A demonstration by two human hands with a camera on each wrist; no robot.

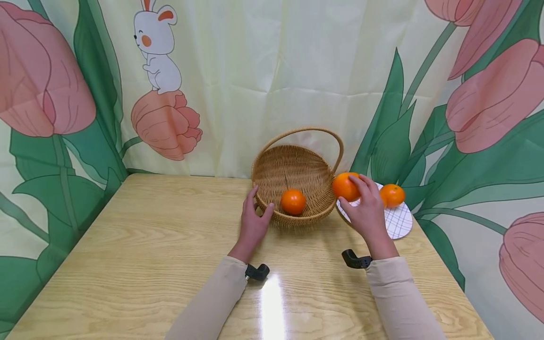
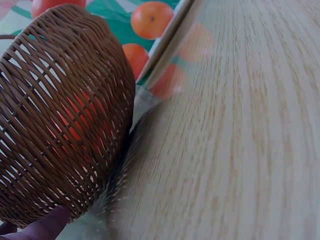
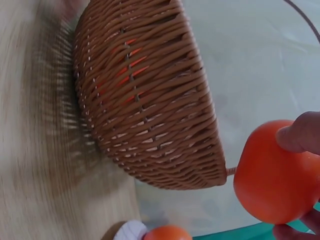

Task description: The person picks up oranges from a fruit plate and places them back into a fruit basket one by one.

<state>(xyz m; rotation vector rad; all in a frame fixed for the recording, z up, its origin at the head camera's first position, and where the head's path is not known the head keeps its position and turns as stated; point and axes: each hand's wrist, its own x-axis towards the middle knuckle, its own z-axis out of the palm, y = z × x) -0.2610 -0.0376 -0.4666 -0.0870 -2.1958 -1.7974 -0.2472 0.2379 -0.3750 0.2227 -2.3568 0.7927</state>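
A wicker basket (image 1: 293,160) with an arched handle stands near the back of the table, and one orange (image 1: 293,202) lies inside by its front rim. My left hand (image 1: 253,225) touches the basket's left side, thumb and forefinger spread against the rim; the left wrist view shows a fingertip on the weave. Beside the basket's right rim, my right hand (image 1: 366,210) pinches a second orange (image 1: 346,187) between thumb and fingers. In the right wrist view this held orange (image 3: 275,175) is just past the rim.
At the right, a white plate (image 1: 399,226) with a grid pattern bears more oranges (image 1: 393,195), partly hidden behind my right hand. A curtain (image 1: 238,94) printed with tulips and a rabbit hangs along the table's back edge. The wooden table (image 1: 140,245) extends to the left.
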